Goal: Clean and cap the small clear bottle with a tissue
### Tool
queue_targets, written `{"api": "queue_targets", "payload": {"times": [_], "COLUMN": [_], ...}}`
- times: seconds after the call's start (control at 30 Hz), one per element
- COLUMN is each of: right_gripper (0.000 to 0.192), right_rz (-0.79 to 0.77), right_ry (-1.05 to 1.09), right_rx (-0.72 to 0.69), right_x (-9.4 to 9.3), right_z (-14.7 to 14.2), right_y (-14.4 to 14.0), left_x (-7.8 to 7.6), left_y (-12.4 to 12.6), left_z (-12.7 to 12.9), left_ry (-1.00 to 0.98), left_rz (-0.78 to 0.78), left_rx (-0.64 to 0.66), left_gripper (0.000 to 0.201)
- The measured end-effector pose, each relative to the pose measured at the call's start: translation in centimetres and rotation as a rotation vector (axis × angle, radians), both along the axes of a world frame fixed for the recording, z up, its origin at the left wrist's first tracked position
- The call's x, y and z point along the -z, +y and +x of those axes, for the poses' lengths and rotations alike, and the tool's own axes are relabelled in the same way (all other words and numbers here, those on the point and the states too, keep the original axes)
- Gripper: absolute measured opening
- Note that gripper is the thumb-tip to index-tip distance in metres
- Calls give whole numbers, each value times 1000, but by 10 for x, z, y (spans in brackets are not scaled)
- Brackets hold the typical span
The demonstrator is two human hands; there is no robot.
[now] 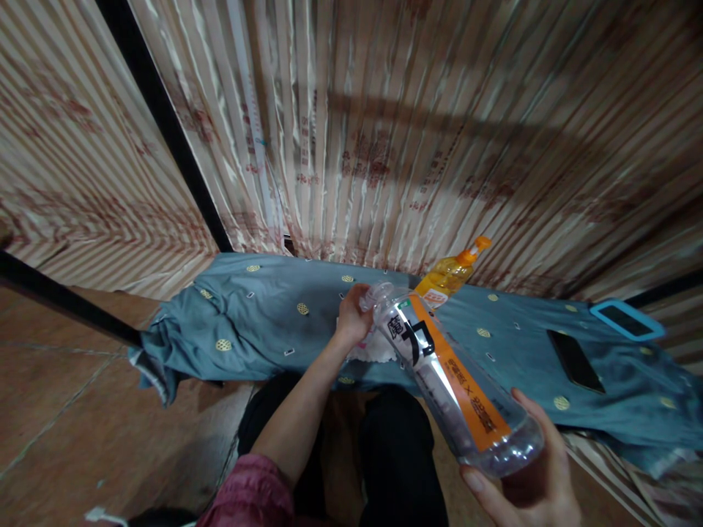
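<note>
My right hand [527,479] grips the base of a clear plastic bottle [450,373] with an orange and silver label, held tilted with its neck pointing away from me. My left hand [354,316] is closed around the bottle's cap end, above a white cloth or tissue [373,351] lying on the blue-grey patterned cloth [263,322]. Just behind the bottle's neck lies a yellow bottle [450,274] with an orange spout cap.
The patterned cloth covers a low surface in front of my knees. A black phone [574,360] lies on it at the right, and a phone in a blue case [626,320] sits farther right. Striped curtains hang behind. Brown tiled floor is at the left.
</note>
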State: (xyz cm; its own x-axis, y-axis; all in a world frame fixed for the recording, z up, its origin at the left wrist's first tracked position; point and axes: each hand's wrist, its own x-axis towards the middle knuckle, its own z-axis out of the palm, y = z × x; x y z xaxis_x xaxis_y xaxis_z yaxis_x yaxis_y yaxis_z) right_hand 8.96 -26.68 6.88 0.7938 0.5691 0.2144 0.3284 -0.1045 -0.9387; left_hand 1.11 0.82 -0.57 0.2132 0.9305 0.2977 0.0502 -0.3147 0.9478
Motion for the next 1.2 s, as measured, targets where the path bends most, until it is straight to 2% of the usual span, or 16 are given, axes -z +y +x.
{"api": "queue_targets", "payload": {"times": [0.23, 0.43, 0.87, 1.2], "right_gripper": [95, 101, 96, 101], "right_rz": [8, -19, 5, -1], "right_ry": [-34, -4, -51, -12], "right_rx": [-18, -16, -32, -24], "right_x": [-1, -1, 1, -1], "right_z": [0, -1, 2, -1], "right_y": [-1, -1, -1, -1], "left_x": [1, 3, 4, 3], "left_y": [1, 2, 2, 1], "left_z": [-1, -1, 0, 1], "left_ry": [19, 17, -19, -8], "left_rz": [25, 24, 21, 22], "left_rx": [0, -6, -10, -15], "left_gripper": [25, 28, 27, 26]}}
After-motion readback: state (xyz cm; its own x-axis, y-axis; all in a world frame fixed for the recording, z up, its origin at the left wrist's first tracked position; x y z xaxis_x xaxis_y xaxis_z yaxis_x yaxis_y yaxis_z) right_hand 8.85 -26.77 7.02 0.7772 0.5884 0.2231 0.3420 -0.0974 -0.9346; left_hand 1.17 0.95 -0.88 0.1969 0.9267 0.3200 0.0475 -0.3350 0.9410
